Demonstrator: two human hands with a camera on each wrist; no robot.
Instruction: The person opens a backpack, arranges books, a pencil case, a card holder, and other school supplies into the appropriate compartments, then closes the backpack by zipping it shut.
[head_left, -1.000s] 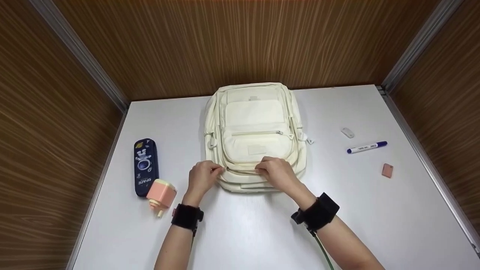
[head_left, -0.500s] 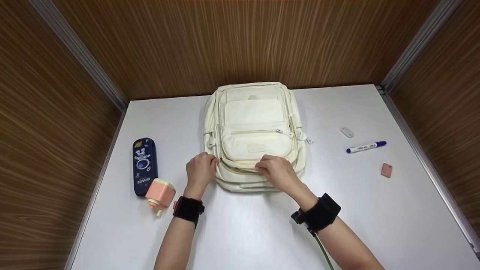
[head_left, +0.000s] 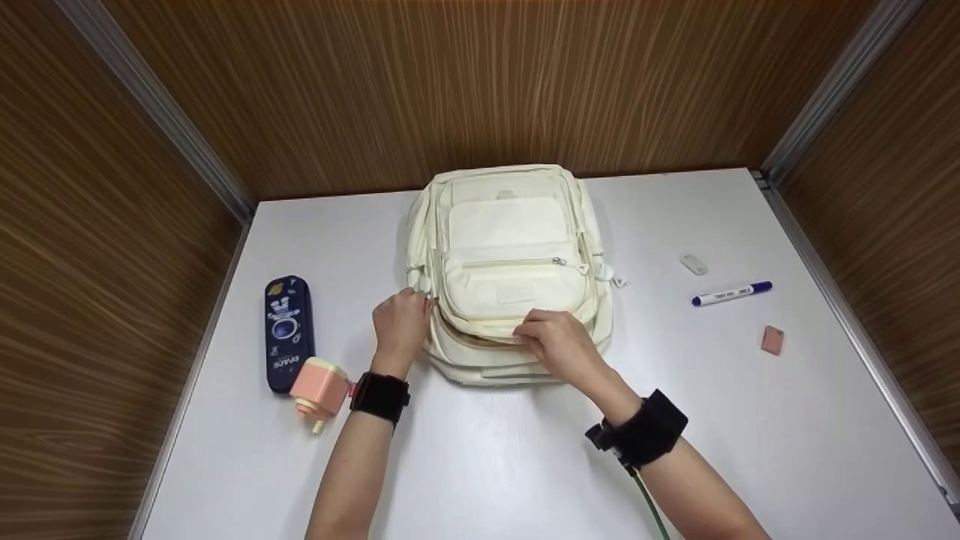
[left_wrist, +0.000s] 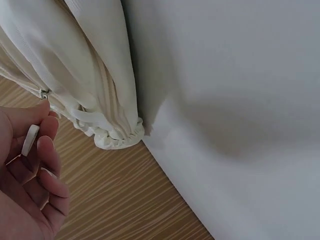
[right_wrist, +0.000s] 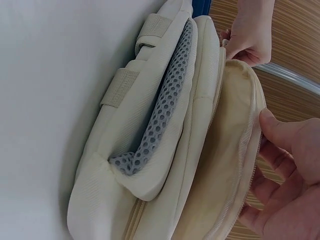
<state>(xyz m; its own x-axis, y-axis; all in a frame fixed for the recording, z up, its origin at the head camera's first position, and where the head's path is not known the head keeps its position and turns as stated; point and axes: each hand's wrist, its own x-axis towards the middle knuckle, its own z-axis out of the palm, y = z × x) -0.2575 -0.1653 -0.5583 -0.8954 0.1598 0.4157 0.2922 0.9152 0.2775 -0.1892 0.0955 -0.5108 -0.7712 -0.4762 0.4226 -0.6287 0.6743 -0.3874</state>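
A cream backpack (head_left: 510,225) lies on its back, its front pocket unzipped along the lower edge. At the pocket's left side, my left hand (head_left: 401,322) pinches a zipper pull (left_wrist: 30,140); the metal slider (left_wrist: 44,93) shows just past the thumb tip in the left wrist view. My right hand (head_left: 559,341) grips the upper edge of the pocket opening near its middle. Seen from the right wrist, the thumb lies on the zipper edge with the fingers behind it, and the beige pocket lining (right_wrist: 220,145) gapes below.
A navy pencil case (head_left: 287,330) lies at the left, with a pink and cream pencil sharpener (head_left: 321,386) against its lower end. Right of the backpack are a small white object (head_left: 694,264), a blue-capped marker (head_left: 731,294) and a small pink block (head_left: 773,340). Wood-grain panels enclose the table.
My left hand has moved up along the backpack's left side with the zipper pull, and the pocket gap has widened. My right hand has stayed nearly in place on the edge.
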